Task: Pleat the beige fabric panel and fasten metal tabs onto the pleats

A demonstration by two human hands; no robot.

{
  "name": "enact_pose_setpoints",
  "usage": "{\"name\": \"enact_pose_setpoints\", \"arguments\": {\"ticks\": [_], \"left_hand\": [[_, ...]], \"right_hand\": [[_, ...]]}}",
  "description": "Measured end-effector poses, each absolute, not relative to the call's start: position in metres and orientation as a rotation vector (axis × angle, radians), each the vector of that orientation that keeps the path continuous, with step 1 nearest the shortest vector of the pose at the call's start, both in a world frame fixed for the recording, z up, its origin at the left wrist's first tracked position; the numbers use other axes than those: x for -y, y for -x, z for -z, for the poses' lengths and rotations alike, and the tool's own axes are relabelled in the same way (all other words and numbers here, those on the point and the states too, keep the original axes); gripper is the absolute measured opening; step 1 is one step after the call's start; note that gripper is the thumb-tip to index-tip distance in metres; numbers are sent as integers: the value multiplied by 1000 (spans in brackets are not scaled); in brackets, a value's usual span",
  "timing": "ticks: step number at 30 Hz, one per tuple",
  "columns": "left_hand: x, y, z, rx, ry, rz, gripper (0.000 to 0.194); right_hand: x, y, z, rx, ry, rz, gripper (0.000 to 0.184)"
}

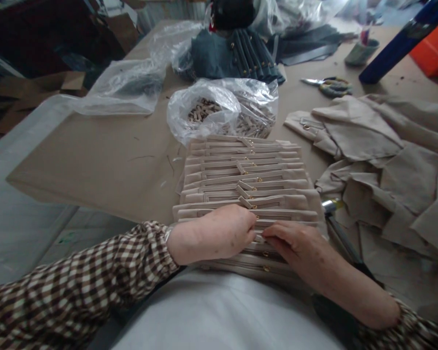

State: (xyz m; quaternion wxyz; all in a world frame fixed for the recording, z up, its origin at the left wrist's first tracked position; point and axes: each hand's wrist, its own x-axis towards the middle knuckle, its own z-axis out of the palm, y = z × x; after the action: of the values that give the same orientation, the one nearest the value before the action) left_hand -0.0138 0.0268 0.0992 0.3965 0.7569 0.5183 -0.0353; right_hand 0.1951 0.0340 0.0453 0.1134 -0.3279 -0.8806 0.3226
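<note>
Overlapping beige fabric panels [219, 197] with zippers lie in a row before me. Each has a small gold-coloured zipper slider, and several farther ones carry a beige pull tab [245, 185]. My left hand [219, 231] is closed over the nearer panels, its fingertips curled and mostly hidden. Beside it, my right hand [299, 245] pinches with thumb and fingers at a small beige pull tab [258, 238] on one zipper. Two bare gold sliders [266, 253] show on the panels nearest my body.
Behind the panels, a clear plastic bag [204, 109] holds many small tabs. Beige fabric pieces [387, 146] are heaped on the right, with a hammer [337, 226] beside the panels. Scissors [328, 86], a cup [362, 52], a blue post [405, 43] and dark zippered pieces [237, 56] stand farther back.
</note>
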Motion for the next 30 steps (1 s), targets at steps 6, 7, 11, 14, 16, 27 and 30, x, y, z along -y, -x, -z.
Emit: {"name": "enact_pose_setpoints", "arguments": {"ticks": [6,7,11,14,16,27,30], "left_hand": [[-29,9,-99,-1291,-2009,241,22],[-29,8,-99,-1294,-2001,256,22],[-31,9,-96,-1288,-1995,233,26],[-30,11,-94,-1268,-2014,186,25],[-29,12,-93,-1255,-2027,165,24],[-23,11,-80,-1309,-2186,180,22],[-23,14,-85,-1372,-2133,319,24]], "right_hand": [[-35,-191,-44,2615,1010,-972,18],[-35,-190,-45,2601,1026,-984,18],[-39,-189,-45,2544,1067,-1068,22],[-41,-190,-43,2622,1034,-1089,20],[-42,-191,-41,2656,1024,-1065,19],[-37,-184,-38,2788,1030,-871,14],[-38,-185,-37,2779,1039,-864,13]]}}
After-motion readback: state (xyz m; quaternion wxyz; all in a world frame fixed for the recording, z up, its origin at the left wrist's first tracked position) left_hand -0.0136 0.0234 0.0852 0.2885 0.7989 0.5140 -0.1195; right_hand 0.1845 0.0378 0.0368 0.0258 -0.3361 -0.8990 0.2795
